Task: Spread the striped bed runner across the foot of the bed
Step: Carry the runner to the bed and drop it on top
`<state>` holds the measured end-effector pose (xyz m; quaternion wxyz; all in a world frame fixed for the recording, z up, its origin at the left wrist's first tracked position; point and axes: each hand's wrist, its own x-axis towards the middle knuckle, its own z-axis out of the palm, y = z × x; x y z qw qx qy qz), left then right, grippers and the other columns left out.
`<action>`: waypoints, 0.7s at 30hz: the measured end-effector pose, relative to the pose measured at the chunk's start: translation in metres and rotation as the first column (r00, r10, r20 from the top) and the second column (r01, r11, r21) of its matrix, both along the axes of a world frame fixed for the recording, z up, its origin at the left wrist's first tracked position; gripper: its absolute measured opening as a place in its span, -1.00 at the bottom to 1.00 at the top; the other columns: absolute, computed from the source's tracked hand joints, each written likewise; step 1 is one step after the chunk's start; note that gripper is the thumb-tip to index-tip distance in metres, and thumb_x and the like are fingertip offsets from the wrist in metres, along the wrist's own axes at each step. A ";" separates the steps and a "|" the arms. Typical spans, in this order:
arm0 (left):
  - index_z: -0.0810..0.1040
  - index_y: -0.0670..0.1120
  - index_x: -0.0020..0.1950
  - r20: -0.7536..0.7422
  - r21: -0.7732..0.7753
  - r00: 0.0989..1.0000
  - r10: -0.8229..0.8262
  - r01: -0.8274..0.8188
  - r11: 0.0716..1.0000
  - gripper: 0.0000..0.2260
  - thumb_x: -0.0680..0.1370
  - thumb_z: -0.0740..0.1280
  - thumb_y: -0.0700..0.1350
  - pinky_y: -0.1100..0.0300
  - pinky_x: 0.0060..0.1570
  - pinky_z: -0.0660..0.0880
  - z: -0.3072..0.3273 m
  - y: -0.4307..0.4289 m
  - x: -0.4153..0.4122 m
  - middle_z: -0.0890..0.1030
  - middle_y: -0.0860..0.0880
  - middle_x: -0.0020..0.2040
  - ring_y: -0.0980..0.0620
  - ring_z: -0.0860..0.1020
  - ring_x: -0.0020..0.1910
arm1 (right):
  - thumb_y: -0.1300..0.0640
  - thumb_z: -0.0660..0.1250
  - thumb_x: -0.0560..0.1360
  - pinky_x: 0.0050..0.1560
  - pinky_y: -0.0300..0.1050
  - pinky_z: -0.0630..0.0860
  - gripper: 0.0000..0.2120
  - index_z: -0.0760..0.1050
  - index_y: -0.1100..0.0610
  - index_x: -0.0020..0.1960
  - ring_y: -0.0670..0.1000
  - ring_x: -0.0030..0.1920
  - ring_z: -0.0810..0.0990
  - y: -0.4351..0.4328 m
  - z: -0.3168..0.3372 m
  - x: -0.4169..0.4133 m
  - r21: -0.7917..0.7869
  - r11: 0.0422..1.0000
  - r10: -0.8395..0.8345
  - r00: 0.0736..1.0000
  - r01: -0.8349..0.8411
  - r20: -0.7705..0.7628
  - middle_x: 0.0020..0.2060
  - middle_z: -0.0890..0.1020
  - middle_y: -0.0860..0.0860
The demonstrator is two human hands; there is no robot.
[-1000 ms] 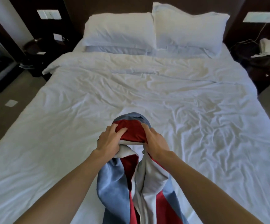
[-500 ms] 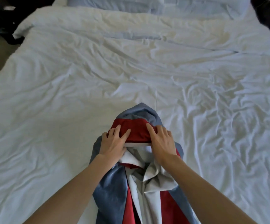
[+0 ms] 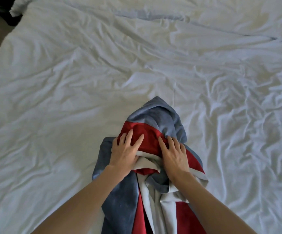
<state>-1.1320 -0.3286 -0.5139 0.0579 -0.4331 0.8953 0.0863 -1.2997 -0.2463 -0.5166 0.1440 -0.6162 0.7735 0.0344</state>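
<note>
The striped runner (image 3: 163, 117) is now lying on the bed (image 3: 61, 98), in the middle of it, all bunched up in a heap. Its near end is running off the bottom of the view. A second ago both hands were holding the bunch up with curled fingers. Now the left hand (image 3: 125, 152) and the right hand (image 3: 174, 155) are lying flat on the red stripe (image 3: 148, 137), fingers straight, pressing it down on the bed. I think this means the carrying is over and the pulling out sideways is about to begin. The runner is not spreading across the bed yet. I am counting one bed, one runner and two hands.
</note>
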 end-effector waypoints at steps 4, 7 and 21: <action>0.21 0.04 0.49 0.032 -0.026 0.998 -0.046 0.047 0.999 -0.44 0.51 0.27 0.02 -0.22 0.29 0.27 0.011 -0.003 0.006 0.25 -0.25 0.45 -0.23 0.28 0.39 | 0.15 0.36 0.48 0.42 0.15 0.18 -0.29 0.07 0.10 0.52 0.25 0.45 0.17 0.002 0.011 -0.002 -0.001 1.000 0.004 1.000 -0.004 -0.018 0.43 0.24 0.25; 0.30 0.02 0.45 0.020 -0.056 0.998 -0.055 0.056 0.997 -0.45 0.47 0.31 0.01 -0.22 0.27 0.30 0.023 0.002 0.013 0.33 -0.25 0.40 -0.23 0.33 0.36 | 0.15 0.32 0.51 0.42 0.15 0.17 -0.35 0.10 0.11 0.51 0.25 0.45 0.16 0.008 0.022 0.000 -0.036 0.999 0.000 1.000 -0.001 -0.003 0.43 0.24 0.27; 0.46 -0.10 0.36 -0.022 -0.075 0.999 0.035 -0.036 0.997 -0.41 0.35 0.51 -0.07 -0.19 0.14 0.44 0.054 0.106 0.060 0.47 -0.28 0.28 -0.28 0.46 0.25 | 0.25 0.52 0.25 0.05 0.08 0.52 -0.51 0.52 0.14 0.16 0.22 0.14 0.53 0.120 0.054 0.030 -0.061 0.995 0.087 0.994 -0.083 0.066 0.13 0.53 0.23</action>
